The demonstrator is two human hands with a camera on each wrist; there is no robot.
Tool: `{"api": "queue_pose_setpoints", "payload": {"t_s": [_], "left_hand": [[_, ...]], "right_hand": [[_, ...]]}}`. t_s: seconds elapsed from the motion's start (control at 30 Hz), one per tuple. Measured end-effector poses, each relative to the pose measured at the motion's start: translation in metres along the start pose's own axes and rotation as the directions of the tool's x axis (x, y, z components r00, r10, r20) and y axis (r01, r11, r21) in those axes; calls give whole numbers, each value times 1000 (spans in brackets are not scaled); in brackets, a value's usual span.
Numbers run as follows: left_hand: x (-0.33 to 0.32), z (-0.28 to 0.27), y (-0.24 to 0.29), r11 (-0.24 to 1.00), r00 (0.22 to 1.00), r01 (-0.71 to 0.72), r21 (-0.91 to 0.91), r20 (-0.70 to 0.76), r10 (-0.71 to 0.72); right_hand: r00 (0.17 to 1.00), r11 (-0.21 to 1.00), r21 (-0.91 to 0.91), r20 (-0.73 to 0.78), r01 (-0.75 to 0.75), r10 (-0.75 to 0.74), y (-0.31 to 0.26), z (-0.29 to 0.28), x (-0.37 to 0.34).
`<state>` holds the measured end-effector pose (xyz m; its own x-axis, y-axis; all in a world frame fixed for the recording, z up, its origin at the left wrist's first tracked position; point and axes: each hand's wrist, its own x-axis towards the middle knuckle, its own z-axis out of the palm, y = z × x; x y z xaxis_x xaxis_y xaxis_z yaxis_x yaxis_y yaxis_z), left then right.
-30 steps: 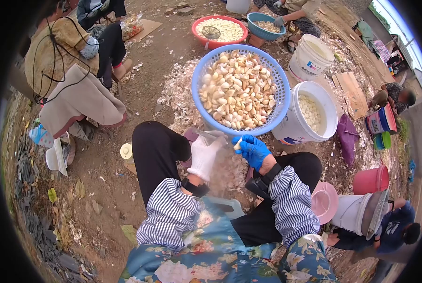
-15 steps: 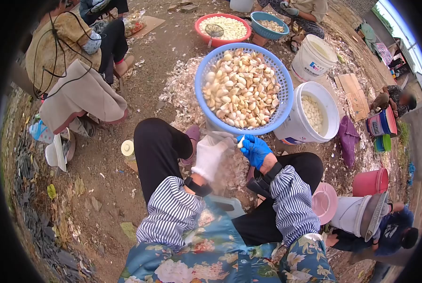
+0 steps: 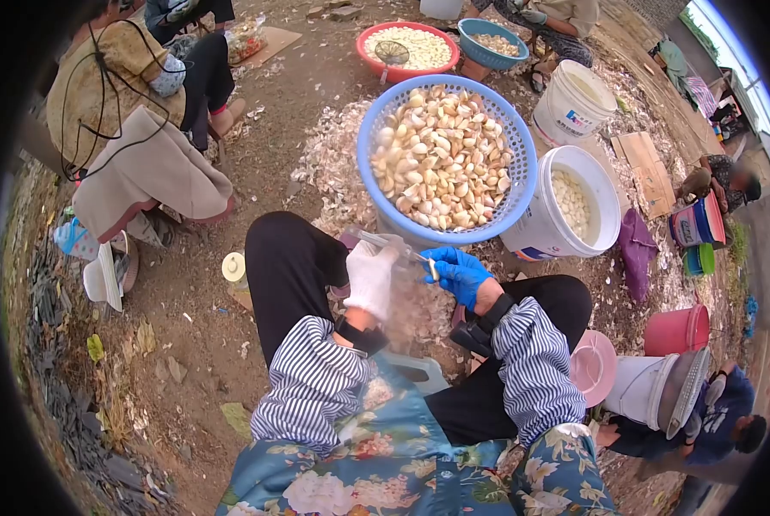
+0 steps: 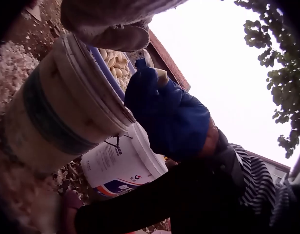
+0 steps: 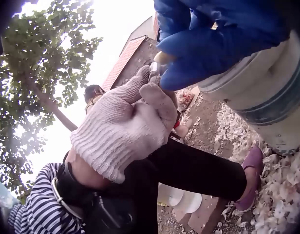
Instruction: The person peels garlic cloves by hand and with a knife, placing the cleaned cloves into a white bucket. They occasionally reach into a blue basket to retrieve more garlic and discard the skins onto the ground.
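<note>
My left hand (image 3: pixel 372 277), in a white knitted glove, grips a knife whose thin grey blade (image 3: pixel 412 254) points toward the other hand; its handle is hidden in the glove. In a blue glove, my right hand (image 3: pixel 458 277) pinches a pale garlic clove (image 3: pixel 433 270) between thumb and fingers. The clove (image 5: pixel 163 57) shows at the blue fingertips in the right wrist view, close to the white glove (image 5: pixel 128 124). Just beyond both hands, a blue perforated basket (image 3: pixel 522 189) holds a heap of unpeeled garlic cloves (image 3: pixel 445 159).
The basket rests on a bucket (image 4: pixel 52 102). White buckets (image 3: pixel 604 206) stand to its right, one with peeled cloves. Red (image 3: pixel 363 60) and teal (image 3: pixel 466 53) basins lie farther back. Papery skins (image 3: pixel 333 163) cover the ground. Other people sit around; a pink hat (image 3: pixel 593 370) lies at right.
The knife blade now shows clearly, reaching from the white glove toward the clove. My left hand has shifted slightly; the right hand has turned the clove a little.
</note>
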<state>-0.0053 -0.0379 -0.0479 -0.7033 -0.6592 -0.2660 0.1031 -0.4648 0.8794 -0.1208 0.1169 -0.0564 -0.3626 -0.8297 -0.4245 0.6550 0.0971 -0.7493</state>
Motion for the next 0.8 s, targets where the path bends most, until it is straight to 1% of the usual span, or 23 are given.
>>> {"api": "queue_pose_setpoints", "payload": {"t_s": [0.03, 0.1, 0.13, 0.23, 0.33, 0.4, 0.43, 0.5, 0.53, 0.63, 0.7, 0.73, 0.8], "left_hand": [[2, -2, -3, 1000, 1000, -22, -2, -7, 22], [5, -5, -5, 1000, 998, -23, -7, -54, 23], [6, -5, -4, 1000, 997, -25, -11, -78, 25], [6, -2, -2, 998, 999, -48, 45, 0, 48], [0, 6, 1, 999, 995, -1, 41, 103, -4], [-3, 8, 1, 1000, 989, -20, 13, 146, 18], [-3, 9, 1, 1000, 985, -31, -2, 167, 31], [-3, 9, 0, 995, 981, -53, 81, 190, 37], [-3, 9, 0, 990, 979, -64, 122, 201, 38], [-4, 7, -5, 995, 982, -54, 78, 186, 39], [-3, 6, -5, 997, 985, -19, 81, 172, 5], [-3, 5, -6, 997, 986, -2, 82, 165, -12], [-2, 4, -9, 995, 990, -21, 101, 142, 6]], "right_hand": [[1000, 1000, 26, -10, 1, 0, 1, -1, 0], [999, 997, 78, -33, 5, -2, 1, -1, 1], [999, 997, 72, -45, 19, -16, 1, -3, 2], [996, 997, 63, -78, 50, -45, 1, -3, 2], [992, 995, 73, -111, 61, -53, -1, -3, 0], [990, 994, 81, -129, 69, -58, 3, -9, 3], [988, 997, 52, -144, 64, -56, 0, -6, 1], [984, 999, -5, -172, 51, -51, -3, -1, -1], [985, 999, -1, -166, 54, -54, -2, -1, 0], [986, 998, -2, -157, 61, -61, -1, 0, 1], [984, 998, -22, -163, 65, -67, -2, 2, 0], [988, 997, -25, -139, 67, -70, -1, 2, 0], [993, 997, -32, -89, 72, -75, -2, 4, 0]]}}
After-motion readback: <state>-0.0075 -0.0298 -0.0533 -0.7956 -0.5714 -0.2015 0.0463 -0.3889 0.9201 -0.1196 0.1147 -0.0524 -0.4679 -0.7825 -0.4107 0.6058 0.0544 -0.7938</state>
